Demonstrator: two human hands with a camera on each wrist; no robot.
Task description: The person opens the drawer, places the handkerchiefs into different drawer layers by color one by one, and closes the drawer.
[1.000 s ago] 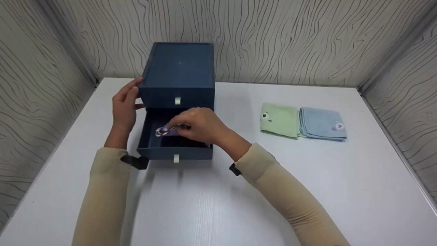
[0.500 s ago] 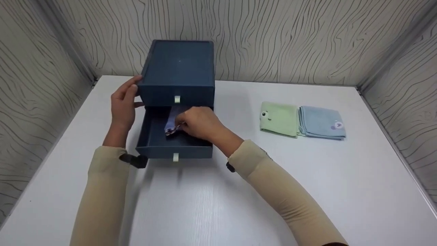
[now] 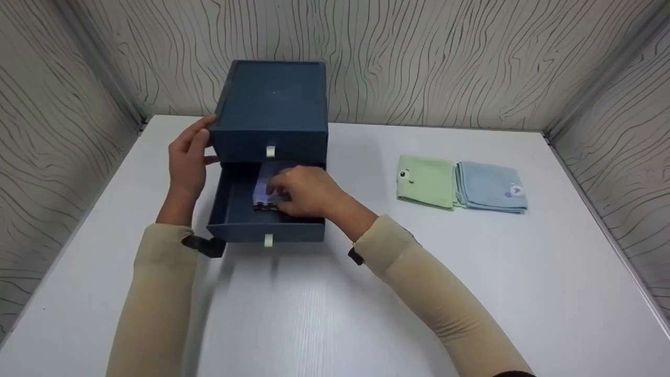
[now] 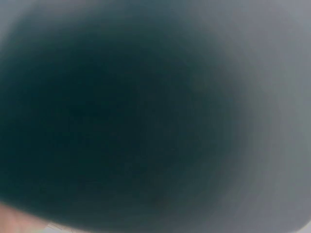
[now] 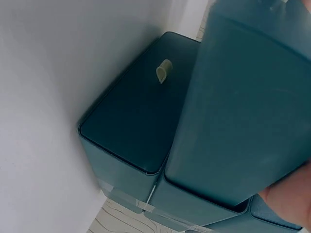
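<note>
Partly hidden under the right hand (image 3: 308,191), purple cloth (image 3: 263,193) lies in the lower drawer (image 3: 243,232) of the cabinet (image 3: 275,99); can't tell if fingers grip it. Left hand (image 3: 187,162), unclenched, touches cabinet's left side.

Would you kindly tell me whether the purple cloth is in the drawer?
In: the purple cloth shows within the open drawer, partly under the right hand.

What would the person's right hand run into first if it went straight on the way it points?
The right hand would probably meet the purple cloth just ahead first, then perhaps the open drawer's left wall; the head view leaves depth unclear.
</note>
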